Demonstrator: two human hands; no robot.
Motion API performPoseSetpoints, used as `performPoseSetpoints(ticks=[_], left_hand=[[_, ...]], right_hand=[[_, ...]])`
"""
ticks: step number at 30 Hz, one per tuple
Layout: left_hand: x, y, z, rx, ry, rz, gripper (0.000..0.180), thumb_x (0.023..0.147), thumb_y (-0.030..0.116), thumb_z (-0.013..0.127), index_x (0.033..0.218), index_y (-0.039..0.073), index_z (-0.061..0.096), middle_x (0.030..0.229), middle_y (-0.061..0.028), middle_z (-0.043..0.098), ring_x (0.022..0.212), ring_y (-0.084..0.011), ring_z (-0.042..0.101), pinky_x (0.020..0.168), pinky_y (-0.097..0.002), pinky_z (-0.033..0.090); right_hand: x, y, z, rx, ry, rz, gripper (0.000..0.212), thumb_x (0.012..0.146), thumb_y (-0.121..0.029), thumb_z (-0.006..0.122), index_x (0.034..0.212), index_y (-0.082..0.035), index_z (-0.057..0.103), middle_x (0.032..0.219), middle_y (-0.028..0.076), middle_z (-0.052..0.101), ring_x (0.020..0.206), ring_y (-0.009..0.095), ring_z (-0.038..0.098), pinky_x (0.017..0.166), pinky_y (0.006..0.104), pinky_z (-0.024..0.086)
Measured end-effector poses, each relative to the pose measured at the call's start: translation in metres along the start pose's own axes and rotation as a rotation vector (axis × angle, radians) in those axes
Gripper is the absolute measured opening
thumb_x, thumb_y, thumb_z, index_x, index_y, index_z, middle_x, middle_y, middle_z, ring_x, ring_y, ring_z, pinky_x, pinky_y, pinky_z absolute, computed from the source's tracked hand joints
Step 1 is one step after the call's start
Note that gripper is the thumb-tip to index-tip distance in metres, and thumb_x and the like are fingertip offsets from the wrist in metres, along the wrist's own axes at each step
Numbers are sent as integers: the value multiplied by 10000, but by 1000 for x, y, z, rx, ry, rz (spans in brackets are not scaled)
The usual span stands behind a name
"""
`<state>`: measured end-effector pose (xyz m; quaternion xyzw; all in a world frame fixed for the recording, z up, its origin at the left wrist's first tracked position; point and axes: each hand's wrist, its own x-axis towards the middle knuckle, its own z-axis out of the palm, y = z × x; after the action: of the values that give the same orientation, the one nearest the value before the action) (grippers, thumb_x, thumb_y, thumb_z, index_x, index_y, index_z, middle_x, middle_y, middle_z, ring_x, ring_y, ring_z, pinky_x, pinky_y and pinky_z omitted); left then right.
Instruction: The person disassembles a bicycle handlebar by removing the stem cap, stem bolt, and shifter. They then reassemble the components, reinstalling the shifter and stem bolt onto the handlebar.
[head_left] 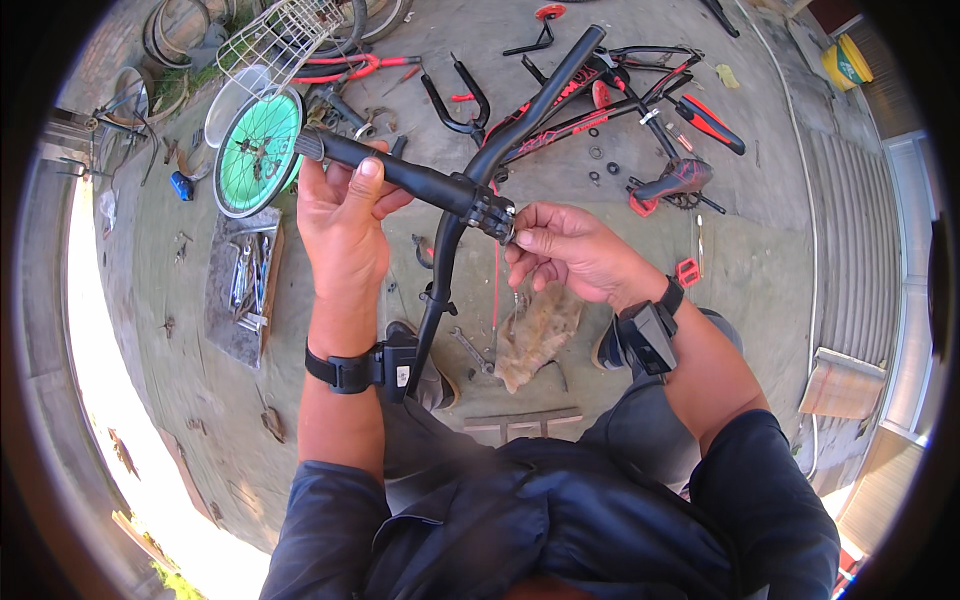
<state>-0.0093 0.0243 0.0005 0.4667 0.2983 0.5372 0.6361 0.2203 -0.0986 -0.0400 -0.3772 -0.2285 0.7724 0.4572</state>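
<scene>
Black wrist straps sit on both your forearms, and above them your left hand (342,215) is wrapped tight round the grip end of a black handlebar (420,178), holding it up over the concrete floor (770,270), while your right hand (565,250) pinches with thumb and fingertips closed at the clamp (492,212) in the bar's middle. Below the bar, near your shoes, lie a brownish rag (535,335) and a spanner (470,350); farther off are a green-rimmed wheel (258,152) at left, a wire basket (275,40) beyond it, and a red-and-black bicycle frame (620,95) at far right.
</scene>
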Motion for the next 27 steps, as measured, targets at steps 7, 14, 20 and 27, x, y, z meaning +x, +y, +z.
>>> performPoseSetpoints(ticks=[7, 14, 20, 27], left_hand=[[1, -3, 1, -12, -19, 3, 419, 969, 43, 623, 1345, 41, 439, 1138, -131, 667, 888, -255, 731, 700, -346, 636], [0, -1, 2, 14, -6, -12, 432, 971, 41, 617, 1360, 55, 429, 1143, -132, 659, 882, -242, 725, 698, -344, 632], [-2, -2, 8, 7, 11, -5, 513, 948, 37, 649, 1403, 92, 417, 1127, -127, 655, 895, -205, 704, 705, -342, 634], [-2, 0, 10, 27, 40, -37, 575, 926, 45, 681, 1428, 97, 406, 1128, -131, 655, 869, -222, 712, 688, -351, 640]], right_hand=[[1, -4, -3, -60, 62, -64, 163, 951, -151, 695, 1044, -69, 589, 961, 66, 683, 832, 170, 726, 641, 241, 583], [-5, -9, -3, 96, -32, 182, 166, 1007, -207, 606, 1056, -49, 590, 940, 80, 680, 780, 193, 725, 592, 265, 577], [-6, -3, 10, -94, 137, 56, 316, 1046, -285, 517, 1085, 15, 604, 883, 114, 675, 721, 239, 723, 563, 279, 571], [-6, -7, 2, 55, 43, 155, 276, 1047, -263, 521, 1118, -5, 589, 917, 117, 671, 699, 234, 719, 535, 281, 564]])
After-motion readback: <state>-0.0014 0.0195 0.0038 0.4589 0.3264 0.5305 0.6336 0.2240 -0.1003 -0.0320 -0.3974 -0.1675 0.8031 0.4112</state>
